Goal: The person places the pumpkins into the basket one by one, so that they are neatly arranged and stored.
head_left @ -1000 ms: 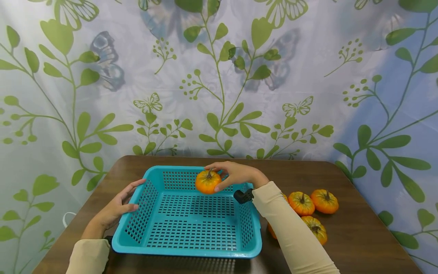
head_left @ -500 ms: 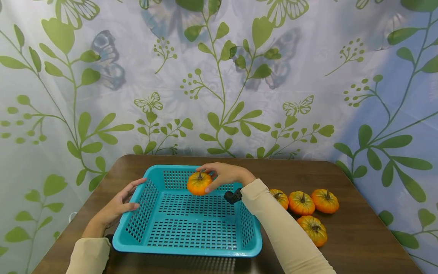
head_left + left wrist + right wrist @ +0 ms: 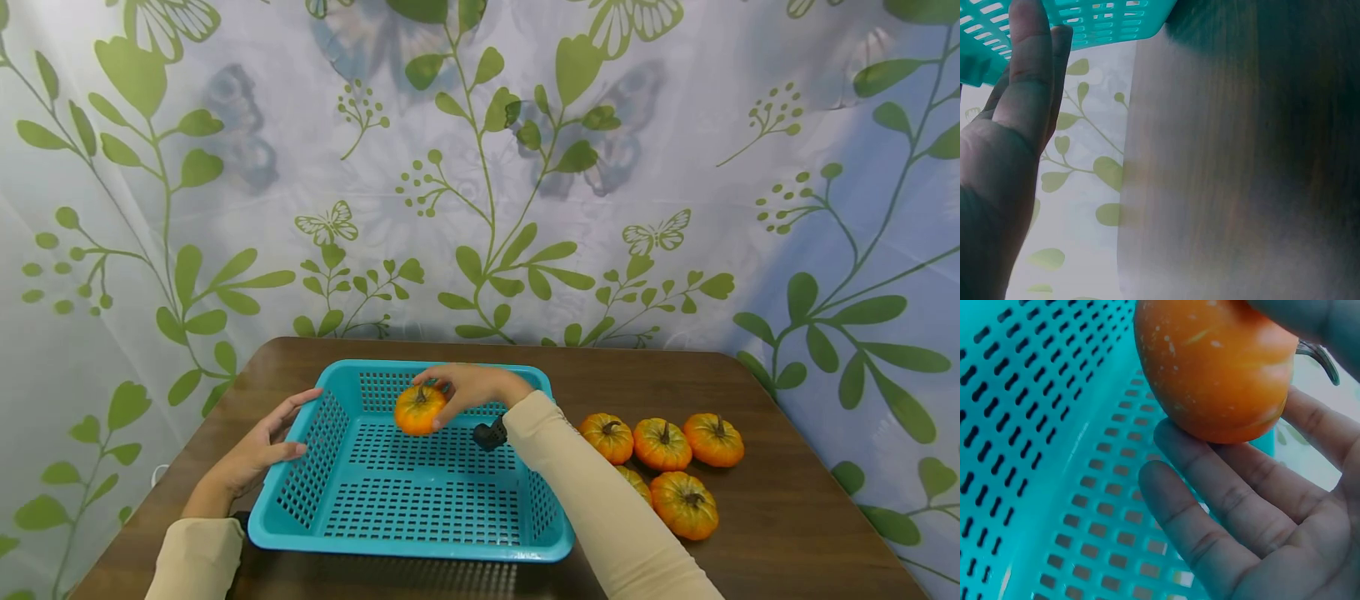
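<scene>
Grips pumpkin (image 3: 417, 410) in right hand (image 3: 467, 388) over basket (image 3: 412, 551); rests straight-fingered left hand (image 3: 258, 447) on left edge, presumably to steady.

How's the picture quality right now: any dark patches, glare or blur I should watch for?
Head view: bright, with a soft shadow inside the basket below the held pumpkin; left wrist view: left hand shaded, tabletop nearly black at upper right, pale sheen along the bottom; right wrist view: right hand close up, its thumb dim and soft at top right.
</scene>
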`<state>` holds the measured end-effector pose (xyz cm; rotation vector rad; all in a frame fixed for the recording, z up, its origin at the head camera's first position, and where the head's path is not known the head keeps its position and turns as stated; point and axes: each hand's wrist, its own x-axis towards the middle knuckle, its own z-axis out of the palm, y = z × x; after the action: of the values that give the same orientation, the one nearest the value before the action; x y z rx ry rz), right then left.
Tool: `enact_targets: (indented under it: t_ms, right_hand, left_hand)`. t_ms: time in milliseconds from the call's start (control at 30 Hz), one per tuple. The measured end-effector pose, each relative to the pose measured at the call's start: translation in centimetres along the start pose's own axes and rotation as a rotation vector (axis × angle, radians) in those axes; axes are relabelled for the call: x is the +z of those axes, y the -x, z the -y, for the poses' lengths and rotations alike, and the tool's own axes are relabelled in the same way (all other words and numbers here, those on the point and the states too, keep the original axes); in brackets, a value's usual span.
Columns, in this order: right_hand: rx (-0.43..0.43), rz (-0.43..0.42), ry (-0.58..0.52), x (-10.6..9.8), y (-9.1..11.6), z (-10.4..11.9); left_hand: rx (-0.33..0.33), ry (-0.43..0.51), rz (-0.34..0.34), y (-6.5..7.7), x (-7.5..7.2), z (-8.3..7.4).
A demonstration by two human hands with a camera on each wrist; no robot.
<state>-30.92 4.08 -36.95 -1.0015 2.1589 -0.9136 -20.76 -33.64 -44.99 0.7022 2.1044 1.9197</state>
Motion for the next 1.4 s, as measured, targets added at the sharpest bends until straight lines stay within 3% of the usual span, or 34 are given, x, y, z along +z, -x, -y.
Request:
enact_targets:
  t_ms: [567, 833, 1000, 1233, 1400]
  right_hand:
    - [0.115, 0.025, 0.145, 2.5, 0.5, 0.2]
    - [0.093, -0.028, 0.204, 4.3, 0.7, -0.2]
    - [0.065, -0.048, 0.219, 6.0, 0.6, -0.6]
    - [0.045, -0.065, 0.249, 8.7, 0.5, -0.7]
    - [0.039, -0.091, 0.251, 9.9, 0.7, -0.5]
  left_hand:
    - [0.027, -0.024, -0.009, 0.5, 3.2, -0.5]
    - [0.025, -0.013, -0.016, 1.0, 4.6, -0.7]
    - [0.033, -0.006, -0.012, 1.9, 5.4, -0.8]
    - [0.008, 0.006, -0.048, 4.3, 6.6, -1.0]
    - [0.031, -0.005, -0.052, 5.3, 7.5, -1.4]
